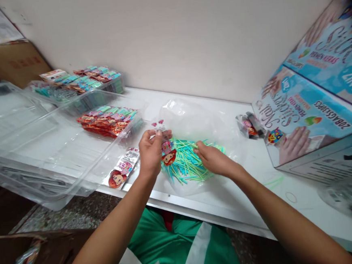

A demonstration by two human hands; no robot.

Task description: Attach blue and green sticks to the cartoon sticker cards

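Pinched in my left hand (152, 149) is a small printed packet (168, 156) with a red-haired cartoon figure on it. My right hand (211, 157) has its fingers closed over a pile of thin green and blue sticks (184, 164), with a bit of green at the fingertips. The sticks lie on a clear plastic bag (189, 114) spread on the white table. Left of my left hand, a flat stack of similar packets (122, 170) rests at the table's front edge.
A clear plastic tray (59, 165) at the left holds rows of filled packets (109, 120). Behind it stands another tray of packets (83, 80). Printed cartons (302, 110) stand at the right, beside a few dark packets (249, 125). A wall runs along the back.
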